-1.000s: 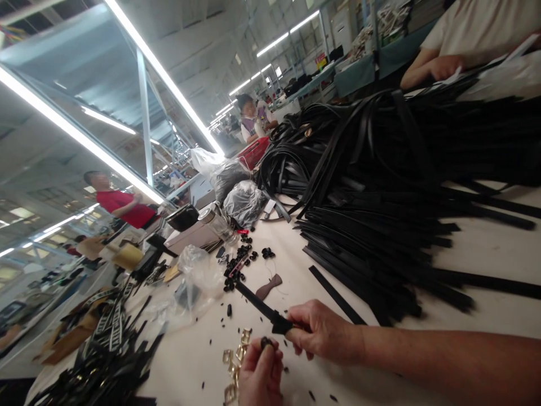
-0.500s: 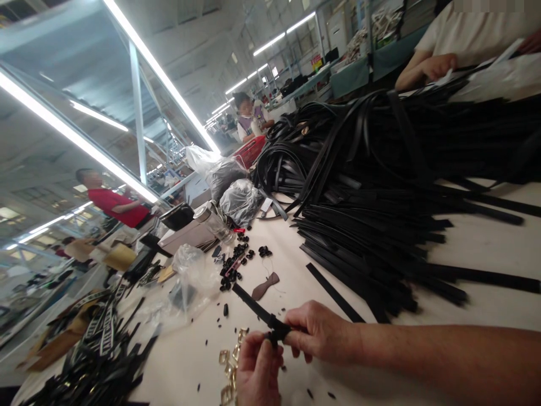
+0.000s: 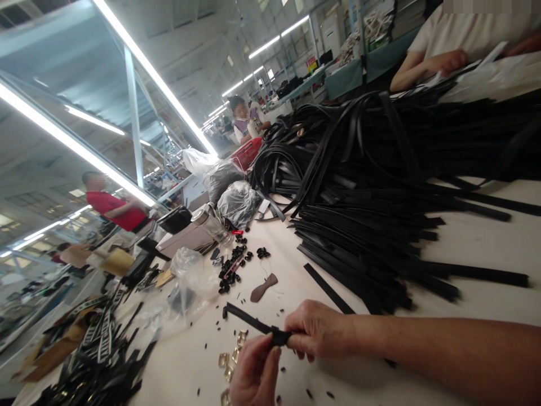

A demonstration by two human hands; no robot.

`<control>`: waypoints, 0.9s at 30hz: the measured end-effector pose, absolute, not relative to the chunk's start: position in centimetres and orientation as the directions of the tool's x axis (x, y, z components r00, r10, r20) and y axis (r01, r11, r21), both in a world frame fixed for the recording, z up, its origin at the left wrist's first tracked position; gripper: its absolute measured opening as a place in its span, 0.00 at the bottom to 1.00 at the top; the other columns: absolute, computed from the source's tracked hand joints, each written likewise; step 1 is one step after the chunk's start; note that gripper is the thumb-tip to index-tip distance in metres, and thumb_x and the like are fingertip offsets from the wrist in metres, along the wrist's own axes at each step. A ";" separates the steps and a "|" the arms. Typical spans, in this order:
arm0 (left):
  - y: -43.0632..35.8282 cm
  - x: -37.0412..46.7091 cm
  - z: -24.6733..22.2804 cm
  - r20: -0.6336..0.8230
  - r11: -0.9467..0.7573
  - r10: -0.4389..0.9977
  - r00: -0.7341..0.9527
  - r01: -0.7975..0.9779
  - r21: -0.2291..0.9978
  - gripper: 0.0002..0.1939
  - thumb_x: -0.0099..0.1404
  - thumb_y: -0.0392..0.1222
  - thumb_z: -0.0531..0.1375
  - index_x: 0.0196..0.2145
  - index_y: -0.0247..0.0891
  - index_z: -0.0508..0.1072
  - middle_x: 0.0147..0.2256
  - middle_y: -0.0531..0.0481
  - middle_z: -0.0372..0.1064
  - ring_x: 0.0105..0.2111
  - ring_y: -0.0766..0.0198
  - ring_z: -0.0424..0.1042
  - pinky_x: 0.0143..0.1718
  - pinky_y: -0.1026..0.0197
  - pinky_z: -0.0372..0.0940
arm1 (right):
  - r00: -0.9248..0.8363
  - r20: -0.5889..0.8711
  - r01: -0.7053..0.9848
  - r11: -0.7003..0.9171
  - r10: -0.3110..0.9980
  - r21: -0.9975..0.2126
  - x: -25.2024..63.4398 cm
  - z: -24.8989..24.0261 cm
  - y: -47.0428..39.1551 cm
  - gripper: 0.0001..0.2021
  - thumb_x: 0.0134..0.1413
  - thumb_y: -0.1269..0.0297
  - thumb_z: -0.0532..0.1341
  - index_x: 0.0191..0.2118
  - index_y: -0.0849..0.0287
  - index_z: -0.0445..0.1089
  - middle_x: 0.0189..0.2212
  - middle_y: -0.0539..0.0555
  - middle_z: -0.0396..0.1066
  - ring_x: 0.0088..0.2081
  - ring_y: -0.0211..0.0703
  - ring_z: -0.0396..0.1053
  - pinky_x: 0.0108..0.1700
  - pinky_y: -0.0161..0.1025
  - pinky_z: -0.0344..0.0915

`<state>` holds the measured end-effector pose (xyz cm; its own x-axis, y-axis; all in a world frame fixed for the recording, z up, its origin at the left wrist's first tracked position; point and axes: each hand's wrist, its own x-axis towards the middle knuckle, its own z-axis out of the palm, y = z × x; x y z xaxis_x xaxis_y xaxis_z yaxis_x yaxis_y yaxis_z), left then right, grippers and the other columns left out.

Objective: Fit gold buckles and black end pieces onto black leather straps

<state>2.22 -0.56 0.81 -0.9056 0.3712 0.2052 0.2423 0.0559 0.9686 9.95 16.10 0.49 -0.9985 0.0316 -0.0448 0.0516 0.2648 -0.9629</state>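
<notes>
Right hand (image 3: 319, 332) and left hand (image 3: 253, 372) both pinched on one narrow black strap (image 3: 253, 325), matte, flat, its free end slanting up-left over the table (image 3: 486, 248); gold buckles (image 3: 230, 361) just left of strap, heap of black straps (image 3: 380, 186) behind

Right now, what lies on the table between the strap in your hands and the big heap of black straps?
In the head view, one loose black strip lies on the bare tabletop between the held strap and the heap.
</notes>
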 end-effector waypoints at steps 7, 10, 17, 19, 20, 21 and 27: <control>-0.7 2.2 0.1 0.116 0.039 0.375 -0.920 0.141 0.989 0.18 0.42 0.51 0.75 0.29 0.39 0.80 0.29 0.45 0.76 0.31 0.59 0.74 0.33 0.65 0.71 | -1.000 -0.001 0.007 0.327 0.019 -0.945 10.1 0.4 16.2 0.08 0.47 0.69 0.56 0.27 0.62 0.73 0.19 0.48 0.71 0.21 0.35 0.67 0.24 0.28 0.59; -1.0 1.8 -0.3 0.046 0.044 0.373 -0.927 0.068 0.997 0.19 0.40 0.51 0.76 0.28 0.39 0.79 0.28 0.47 0.76 0.30 0.61 0.74 0.35 0.66 0.70 | -0.996 0.067 -0.036 0.432 0.057 -0.901 10.1 0.5 16.1 0.06 0.45 0.70 0.58 0.23 0.61 0.71 0.17 0.46 0.66 0.20 0.33 0.61 0.22 0.29 0.53; -1.3 1.1 0.0 -0.057 0.108 0.428 -0.902 -0.012 0.994 0.21 0.40 0.54 0.75 0.27 0.37 0.79 0.24 0.48 0.73 0.23 0.64 0.69 0.26 0.65 0.67 | -0.994 0.099 -0.063 0.476 0.051 -0.877 10.1 0.5 16.0 0.07 0.47 0.67 0.59 0.25 0.61 0.73 0.16 0.46 0.61 0.20 0.33 0.56 0.23 0.31 0.51; -1.4 1.2 0.3 -0.111 0.093 0.449 -0.886 -0.077 0.993 0.21 0.39 0.53 0.76 0.27 0.37 0.79 0.23 0.50 0.72 0.21 0.67 0.66 0.24 0.67 0.65 | -0.994 0.103 -0.075 0.471 0.033 -0.879 10.1 0.4 16.1 0.06 0.46 0.68 0.59 0.26 0.61 0.74 0.16 0.46 0.63 0.20 0.33 0.58 0.23 0.30 0.51; -1.3 1.2 0.4 -0.123 0.086 0.456 -0.882 -0.094 0.992 0.21 0.38 0.53 0.76 0.26 0.37 0.79 0.23 0.50 0.72 0.21 0.67 0.66 0.24 0.67 0.64 | -0.994 0.103 -0.077 0.474 0.030 -0.877 10.1 0.3 16.1 0.06 0.46 0.69 0.59 0.26 0.61 0.74 0.17 0.46 0.64 0.20 0.33 0.58 0.23 0.30 0.51; -1.3 1.2 0.5 -0.124 0.082 0.458 -0.880 -0.097 0.992 0.20 0.38 0.52 0.76 0.26 0.37 0.79 0.24 0.50 0.73 0.21 0.68 0.66 0.25 0.68 0.64 | -0.995 0.100 -0.074 0.477 0.029 -0.876 10.0 0.3 16.1 0.06 0.45 0.69 0.59 0.26 0.61 0.75 0.17 0.46 0.65 0.21 0.33 0.59 0.23 0.30 0.52; -1.3 1.4 0.9 -0.103 0.091 0.428 -0.898 -0.071 0.993 0.20 0.39 0.52 0.76 0.27 0.37 0.79 0.25 0.50 0.73 0.23 0.67 0.67 0.26 0.67 0.65 | -1.000 -0.014 0.009 0.340 -0.011 -0.940 10.1 0.5 16.3 0.11 0.54 0.63 0.57 0.31 0.62 0.75 0.20 0.50 0.72 0.21 0.35 0.66 0.24 0.28 0.58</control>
